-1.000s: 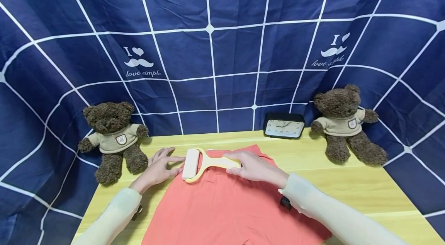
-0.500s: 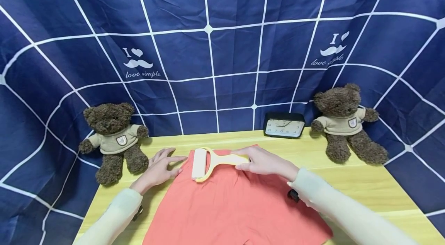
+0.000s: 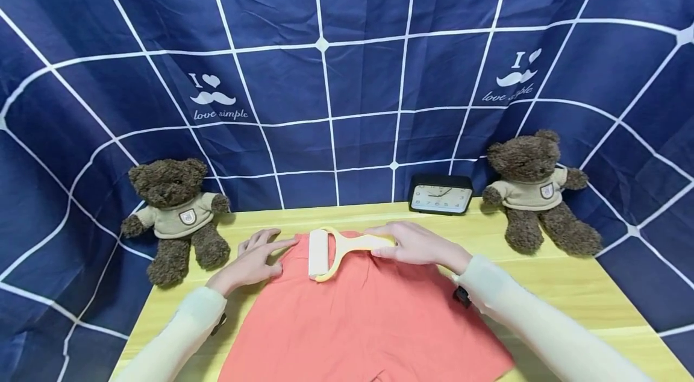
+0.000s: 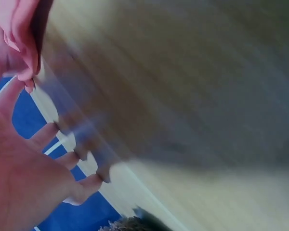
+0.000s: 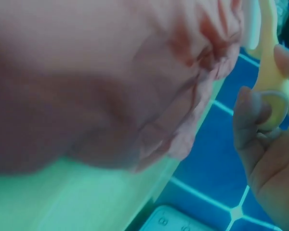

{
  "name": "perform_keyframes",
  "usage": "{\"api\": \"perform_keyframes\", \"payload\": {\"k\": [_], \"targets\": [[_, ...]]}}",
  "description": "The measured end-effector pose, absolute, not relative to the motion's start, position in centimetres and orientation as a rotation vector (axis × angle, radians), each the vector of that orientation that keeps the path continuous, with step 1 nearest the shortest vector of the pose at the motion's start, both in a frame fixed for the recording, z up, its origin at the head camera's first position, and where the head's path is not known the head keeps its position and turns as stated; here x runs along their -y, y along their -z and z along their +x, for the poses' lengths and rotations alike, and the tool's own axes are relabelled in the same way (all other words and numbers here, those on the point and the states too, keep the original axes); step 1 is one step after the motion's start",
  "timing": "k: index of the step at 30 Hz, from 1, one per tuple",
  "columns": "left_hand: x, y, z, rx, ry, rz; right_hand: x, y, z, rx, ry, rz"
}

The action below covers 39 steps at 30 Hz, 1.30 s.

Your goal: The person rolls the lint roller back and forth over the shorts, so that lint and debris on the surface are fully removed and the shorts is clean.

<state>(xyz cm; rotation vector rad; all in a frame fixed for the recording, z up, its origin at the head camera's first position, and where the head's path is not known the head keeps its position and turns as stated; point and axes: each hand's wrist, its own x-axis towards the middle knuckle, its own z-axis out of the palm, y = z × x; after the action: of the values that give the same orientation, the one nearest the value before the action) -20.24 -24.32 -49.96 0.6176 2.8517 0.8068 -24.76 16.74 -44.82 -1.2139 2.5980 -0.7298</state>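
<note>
Coral-red shorts (image 3: 368,316) lie spread on the table, waistband toward the back. My right hand (image 3: 420,243) grips the yellow handle of a lint roller (image 3: 318,254), whose white roll is over the left part of the waistband; whether it touches the cloth is unclear. In the right wrist view, fingers curl round the handle end (image 5: 274,108). At the left corner of the waistband, my left hand (image 3: 252,264) touches the cloth with thumb and index finger. Its other fingers (image 4: 43,134) are spread toward the table in the left wrist view.
A brown teddy bear (image 3: 176,216) sits at the back left, another teddy bear (image 3: 534,189) at the back right. Between them, nearer the right, stands a black alarm clock (image 3: 440,195). A blue curtain (image 3: 363,81) with white lines hangs behind the wooden table (image 3: 569,303).
My right hand has drawn the lint roller rightward along the waistband, away from my left hand. The left hand has shifted slightly right, its index finger reaching the waistband's corner.
</note>
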Motion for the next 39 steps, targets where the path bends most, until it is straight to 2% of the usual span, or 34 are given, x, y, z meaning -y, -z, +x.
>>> {"api": "perform_keyframes", "payload": {"k": [9,16,23,32,39], "targets": [[25.2,50.1,-19.8,-2.822,-0.816,0.646,-16.9,45.4,-25.5,-2.538,0.791,-1.305],[25.7,51.0,-20.3,-2.824,-0.76,0.7,-16.9,46.4,-25.4,-2.464,0.896,-1.245],[25.1,48.6,-20.8,-2.689,-0.626,0.542,-17.2,46.4,-25.4,-2.431,0.951,-1.24],[26.1,50.7,-21.8,-2.701,-0.619,0.597,-18.4,46.1,-25.6,-2.433,0.938,-1.263],[24.6,48.2,-20.9,-2.669,-0.572,0.547,-20.2,46.2,-25.5,-2.472,0.938,-1.191]]}}
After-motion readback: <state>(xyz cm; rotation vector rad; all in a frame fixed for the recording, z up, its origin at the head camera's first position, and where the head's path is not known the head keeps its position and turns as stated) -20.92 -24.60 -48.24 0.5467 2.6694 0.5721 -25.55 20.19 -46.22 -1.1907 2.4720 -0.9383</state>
